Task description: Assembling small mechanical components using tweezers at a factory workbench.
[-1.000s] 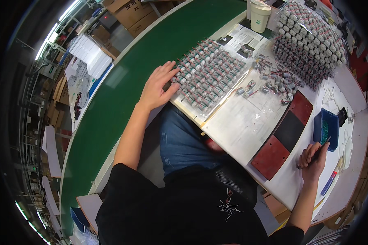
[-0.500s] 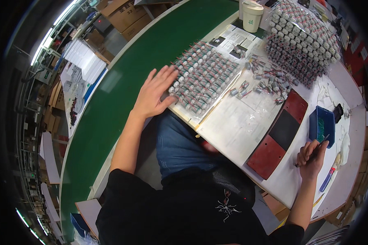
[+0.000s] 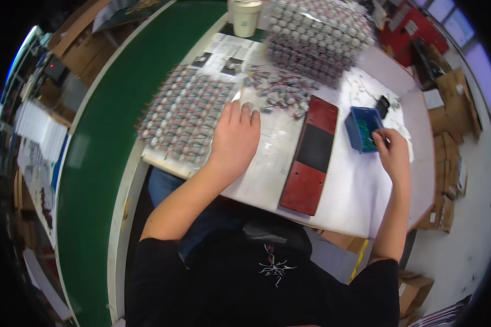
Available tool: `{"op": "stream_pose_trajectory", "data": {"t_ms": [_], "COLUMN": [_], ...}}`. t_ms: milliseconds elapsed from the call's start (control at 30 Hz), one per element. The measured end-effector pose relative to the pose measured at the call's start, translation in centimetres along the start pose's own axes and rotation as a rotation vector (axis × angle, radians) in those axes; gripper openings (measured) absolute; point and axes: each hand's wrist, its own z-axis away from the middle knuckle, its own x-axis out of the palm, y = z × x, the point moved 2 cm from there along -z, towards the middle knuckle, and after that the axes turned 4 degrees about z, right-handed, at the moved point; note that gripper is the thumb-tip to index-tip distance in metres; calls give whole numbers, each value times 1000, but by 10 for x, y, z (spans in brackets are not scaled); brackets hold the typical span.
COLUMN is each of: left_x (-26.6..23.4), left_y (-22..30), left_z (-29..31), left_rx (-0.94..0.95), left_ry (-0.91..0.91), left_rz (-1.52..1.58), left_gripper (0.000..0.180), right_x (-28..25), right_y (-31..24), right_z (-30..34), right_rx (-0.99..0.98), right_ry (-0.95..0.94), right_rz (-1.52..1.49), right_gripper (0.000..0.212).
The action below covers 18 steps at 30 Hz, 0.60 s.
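Observation:
My left hand (image 3: pixel 236 139) is over the table at the right edge of a block of small motors with wires (image 3: pixel 188 111). Its fingers are stretched forward, open, with the thumb hidden, near a pile of loose small motors (image 3: pixel 283 90). My right hand (image 3: pixel 393 152) is at the near right rim of a blue bin (image 3: pixel 360 133), its fingers closed on a slim dark tool (image 3: pixel 387 143), mostly hidden and blurred. Small green pieces (image 3: pixel 369 143) lie in the bin.
A red board with a black middle (image 3: pixel 308 163) lies between my hands. Behind the loose motors stands a tall wrapped stack of motors (image 3: pixel 316 41), beside a pale lidded cup (image 3: pixel 246 19). A green conveyor belt (image 3: pixel 101 136) runs along the left; cardboard boxes (image 3: pixel 447 169) stand at right.
My left hand has left the outer left edge of the motor block and crossed to its right side. My right hand has come closer into the bin. The whole view has swung right.

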Motion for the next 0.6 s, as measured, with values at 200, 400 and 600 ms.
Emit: {"op": "stream_pose_trajectory", "data": {"t_ms": [200, 400, 600], "left_x": [23, 8, 19], "left_y": [42, 30, 34], "left_z": [-3, 1, -6], "left_rx": [-131, -180, -210], "left_ry": [-72, 42, -21], "left_rz": [47, 113, 181], "left_gripper": [42, 35, 23], "right_x": [27, 42, 39], "right_y": [8, 6, 6], "right_z": [-32, -31, -19], "right_rx": [99, 135, 217], "right_ry": [-373, -330, -231], "right_rz": [241, 296, 101], "right_gripper": [17, 14, 12]}}
